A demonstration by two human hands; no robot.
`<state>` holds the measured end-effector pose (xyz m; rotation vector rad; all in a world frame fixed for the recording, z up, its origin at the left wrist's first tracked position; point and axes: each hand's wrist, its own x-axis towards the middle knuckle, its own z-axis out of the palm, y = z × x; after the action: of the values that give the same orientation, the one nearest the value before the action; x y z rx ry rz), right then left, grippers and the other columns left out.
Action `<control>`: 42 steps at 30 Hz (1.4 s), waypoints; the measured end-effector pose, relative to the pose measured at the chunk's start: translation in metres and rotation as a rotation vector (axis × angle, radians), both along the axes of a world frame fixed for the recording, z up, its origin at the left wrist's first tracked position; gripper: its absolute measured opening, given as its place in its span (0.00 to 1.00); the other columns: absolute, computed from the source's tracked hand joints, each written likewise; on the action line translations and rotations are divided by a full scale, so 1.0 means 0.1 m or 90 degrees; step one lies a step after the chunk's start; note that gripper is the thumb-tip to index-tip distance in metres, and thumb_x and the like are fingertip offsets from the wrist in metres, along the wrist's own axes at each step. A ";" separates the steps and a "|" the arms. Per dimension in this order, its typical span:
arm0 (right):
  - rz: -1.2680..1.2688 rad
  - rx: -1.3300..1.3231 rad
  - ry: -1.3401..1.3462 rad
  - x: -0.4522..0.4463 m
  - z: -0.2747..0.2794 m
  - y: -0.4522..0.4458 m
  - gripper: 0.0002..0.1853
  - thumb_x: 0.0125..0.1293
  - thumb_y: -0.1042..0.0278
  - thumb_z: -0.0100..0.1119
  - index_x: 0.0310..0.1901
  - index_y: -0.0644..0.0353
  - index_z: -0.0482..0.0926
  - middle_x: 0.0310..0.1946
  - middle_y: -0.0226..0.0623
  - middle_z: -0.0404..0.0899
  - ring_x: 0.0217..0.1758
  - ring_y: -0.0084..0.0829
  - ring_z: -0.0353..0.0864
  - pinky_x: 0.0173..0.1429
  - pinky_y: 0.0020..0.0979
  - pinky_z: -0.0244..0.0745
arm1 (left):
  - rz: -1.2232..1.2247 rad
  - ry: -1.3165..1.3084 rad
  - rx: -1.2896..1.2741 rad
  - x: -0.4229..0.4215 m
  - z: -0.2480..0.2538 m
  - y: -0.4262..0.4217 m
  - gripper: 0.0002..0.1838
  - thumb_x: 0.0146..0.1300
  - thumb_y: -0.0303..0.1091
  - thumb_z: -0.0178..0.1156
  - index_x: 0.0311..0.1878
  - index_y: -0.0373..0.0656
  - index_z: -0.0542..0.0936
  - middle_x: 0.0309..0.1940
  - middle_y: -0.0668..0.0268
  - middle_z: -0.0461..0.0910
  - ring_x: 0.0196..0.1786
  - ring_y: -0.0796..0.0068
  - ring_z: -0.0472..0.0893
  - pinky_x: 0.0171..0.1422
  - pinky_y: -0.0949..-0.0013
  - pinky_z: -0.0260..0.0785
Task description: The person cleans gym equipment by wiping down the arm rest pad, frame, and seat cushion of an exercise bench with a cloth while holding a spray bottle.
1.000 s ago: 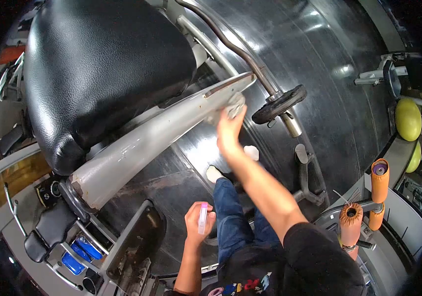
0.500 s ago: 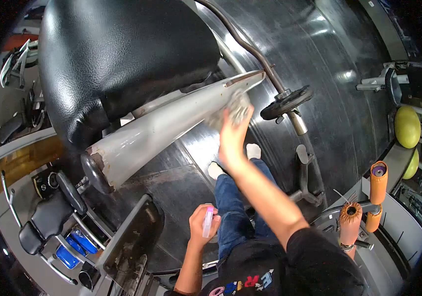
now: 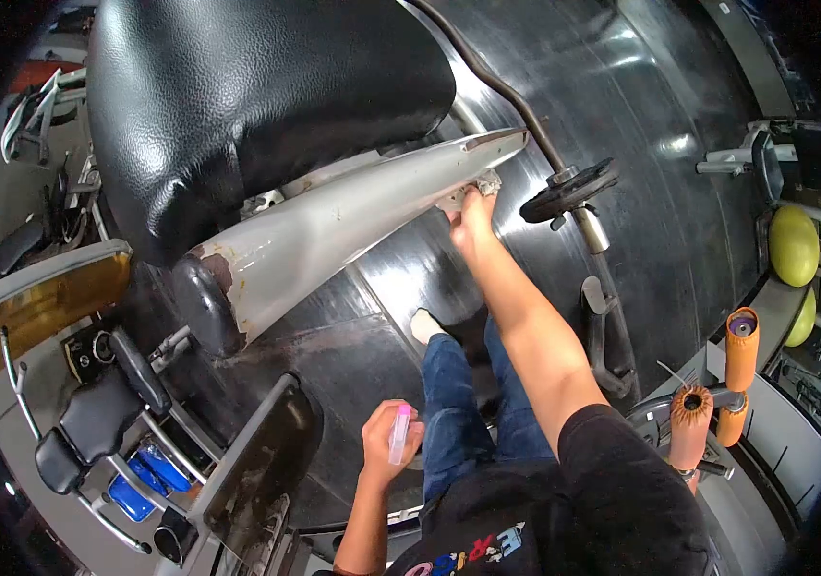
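Note:
My right hand [image 3: 473,213] is closed on a crumpled greyish cloth [image 3: 489,182], pressed to the lower edge of a silver-grey metal frame [image 3: 334,226] near its narrow end. Part of the cloth and my fingertips are hidden by the frame. Rust and chipped paint mark the frame's wide end, beside a black round cap [image 3: 207,305]. In my left hand [image 3: 379,444], held low in front of my body, is a small clear bottle [image 3: 398,437] with a pink cap. A large black padded seat [image 3: 266,86] lies above the frame.
A bent metal bar [image 3: 487,72] carries a black weight plate [image 3: 569,192] right of my right hand. Orange padded rollers [image 3: 741,350] stand at the lower right, with yellow-green balls [image 3: 793,245] beyond. Other gym machines [image 3: 98,422] are at the left. Black flooring [image 3: 660,259] lies below.
My right hand and the cloth have moved from the frame's face to its underside, slightly right. The view has shifted, with the seat and frame further right. My left hand still holds the bottle.

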<state>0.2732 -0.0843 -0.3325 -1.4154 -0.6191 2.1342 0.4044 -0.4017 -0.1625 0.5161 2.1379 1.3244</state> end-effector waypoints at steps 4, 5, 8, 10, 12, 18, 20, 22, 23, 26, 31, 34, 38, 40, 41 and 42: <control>0.013 -0.197 0.132 0.12 0.75 -0.49 0.18 0.73 0.69 0.50 0.63 0.57 0.70 0.59 0.39 0.75 0.60 0.38 0.79 0.61 0.44 0.83 | -0.016 -0.006 -0.009 0.04 -0.06 -0.10 0.10 0.54 0.23 0.69 0.39 0.37 0.80 0.37 0.56 0.82 0.35 0.61 0.84 0.42 0.66 0.77; 0.060 -0.238 0.176 0.24 1.02 -0.69 0.19 0.74 0.68 0.52 0.63 0.61 0.70 0.58 0.40 0.77 0.60 0.40 0.79 0.61 0.46 0.83 | -0.019 -0.007 -0.008 0.02 -0.07 -0.09 0.10 0.54 0.23 0.69 0.39 0.37 0.80 0.37 0.56 0.82 0.35 0.61 0.84 0.42 0.66 0.77; 0.256 -0.313 0.285 0.63 1.64 -1.15 0.23 0.72 0.69 0.61 0.66 0.60 0.70 0.57 0.40 0.79 0.52 0.36 0.86 0.53 0.41 0.87 | -0.031 -0.020 -0.021 0.01 0.00 -0.13 0.10 0.54 0.22 0.68 0.39 0.36 0.80 0.37 0.56 0.82 0.35 0.61 0.84 0.42 0.66 0.77; 0.459 -0.257 0.269 0.78 1.69 -1.01 0.25 0.70 0.72 0.63 0.67 0.58 0.69 0.57 0.38 0.80 0.53 0.33 0.85 0.55 0.38 0.84 | -0.019 -0.003 -0.041 -0.04 0.03 -0.16 0.09 0.55 0.23 0.68 0.39 0.36 0.80 0.36 0.56 0.82 0.34 0.61 0.84 0.42 0.65 0.76; 0.303 -0.189 0.252 0.80 1.51 -0.96 0.25 0.71 0.70 0.63 0.67 0.57 0.69 0.56 0.32 0.79 0.59 0.29 0.80 0.63 0.37 0.77 | -0.019 0.022 -0.029 -0.08 0.04 -0.19 0.09 0.55 0.23 0.68 0.39 0.36 0.80 0.35 0.56 0.81 0.34 0.61 0.83 0.42 0.66 0.76; 0.133 0.118 0.027 0.94 1.15 -0.55 0.25 0.72 0.70 0.61 0.68 0.59 0.67 0.61 0.33 0.76 0.63 0.28 0.75 0.68 0.32 0.69 | 0.023 0.025 -0.016 -0.25 -0.19 0.03 0.08 0.57 0.24 0.68 0.39 0.37 0.80 0.34 0.57 0.81 0.33 0.64 0.82 0.40 0.67 0.74; 0.147 0.141 -0.007 1.06 1.09 -0.49 0.26 0.73 0.69 0.60 0.69 0.60 0.66 0.63 0.33 0.74 0.67 0.28 0.72 0.72 0.31 0.64 | 0.034 0.044 0.018 -0.34 -0.20 0.31 0.07 0.57 0.25 0.68 0.38 0.37 0.80 0.34 0.57 0.81 0.32 0.64 0.82 0.39 0.67 0.74; 0.228 0.074 -0.042 1.32 0.85 -0.56 0.27 0.73 0.71 0.59 0.71 0.60 0.65 0.64 0.34 0.74 0.67 0.28 0.72 0.72 0.30 0.64 | 0.020 0.045 0.016 -0.46 -0.12 0.62 0.07 0.56 0.25 0.68 0.38 0.37 0.81 0.33 0.57 0.81 0.32 0.62 0.82 0.38 0.66 0.74; 0.245 0.063 -0.076 1.45 0.79 -0.62 0.27 0.73 0.71 0.59 0.71 0.60 0.65 0.64 0.34 0.74 0.67 0.29 0.72 0.72 0.30 0.64 | 0.011 0.068 0.005 -0.51 -0.06 0.78 0.06 0.61 0.29 0.64 0.37 0.37 0.79 0.31 0.61 0.80 0.32 0.69 0.80 0.40 0.68 0.72; 0.355 0.077 -0.133 1.99 0.49 -0.83 0.27 0.72 0.72 0.59 0.71 0.59 0.66 0.62 0.31 0.76 0.66 0.27 0.72 0.71 0.30 0.65 | 0.001 0.108 0.005 -0.60 0.04 1.15 0.07 0.60 0.28 0.67 0.36 0.36 0.81 0.29 0.56 0.81 0.30 0.56 0.82 0.37 0.62 0.75; 0.447 -0.026 -0.217 2.81 0.34 -1.04 0.27 0.71 0.75 0.59 0.70 0.59 0.66 0.61 0.36 0.77 0.65 0.30 0.74 0.70 0.32 0.65 | -0.013 0.108 -0.002 -0.64 -0.03 1.42 0.08 0.62 0.30 0.66 0.34 0.36 0.79 0.26 0.55 0.80 0.28 0.51 0.82 0.35 0.60 0.74; 0.478 -0.061 -0.258 3.01 0.37 -1.04 0.26 0.71 0.74 0.59 0.69 0.59 0.67 0.60 0.37 0.78 0.65 0.31 0.75 0.70 0.32 0.66 | -0.082 0.167 -0.024 -0.68 0.04 1.62 0.08 0.62 0.31 0.66 0.34 0.37 0.78 0.27 0.55 0.80 0.29 0.52 0.82 0.36 0.60 0.74; 0.398 -0.050 -0.221 2.89 0.36 -0.93 0.26 0.71 0.72 0.58 0.70 0.60 0.66 0.62 0.38 0.77 0.67 0.32 0.73 0.70 0.32 0.66 | -0.074 0.151 0.021 -0.64 0.09 1.77 0.08 0.62 0.31 0.65 0.36 0.37 0.80 0.30 0.56 0.81 0.32 0.54 0.83 0.39 0.60 0.75; 0.348 -0.041 -0.221 2.59 0.37 -0.80 0.27 0.71 0.72 0.58 0.70 0.60 0.66 0.63 0.38 0.76 0.68 0.32 0.72 0.71 0.32 0.66 | -0.078 0.163 0.028 -0.62 0.12 1.72 0.08 0.62 0.32 0.65 0.37 0.37 0.80 0.31 0.56 0.82 0.33 0.55 0.84 0.40 0.61 0.76; 0.304 -0.030 -0.223 2.39 0.39 -0.71 0.27 0.71 0.72 0.57 0.71 0.59 0.65 0.64 0.38 0.75 0.69 0.33 0.71 0.71 0.32 0.66 | -0.041 0.149 0.033 -0.60 0.12 1.64 0.09 0.63 0.35 0.65 0.37 0.37 0.80 0.31 0.56 0.82 0.34 0.56 0.84 0.41 0.61 0.76; 0.208 -0.076 -0.125 2.16 0.45 -0.60 0.29 0.71 0.72 0.57 0.72 0.59 0.64 0.66 0.39 0.73 0.70 0.33 0.70 0.70 0.34 0.68 | -0.002 0.134 0.037 -0.61 0.11 1.56 0.11 0.63 0.37 0.65 0.38 0.38 0.81 0.32 0.57 0.83 0.35 0.57 0.84 0.41 0.61 0.76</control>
<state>0.4892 -0.1445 -0.2872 -1.7022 -0.8616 2.3283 0.3437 -0.2454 -0.1513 0.7106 2.2697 1.3872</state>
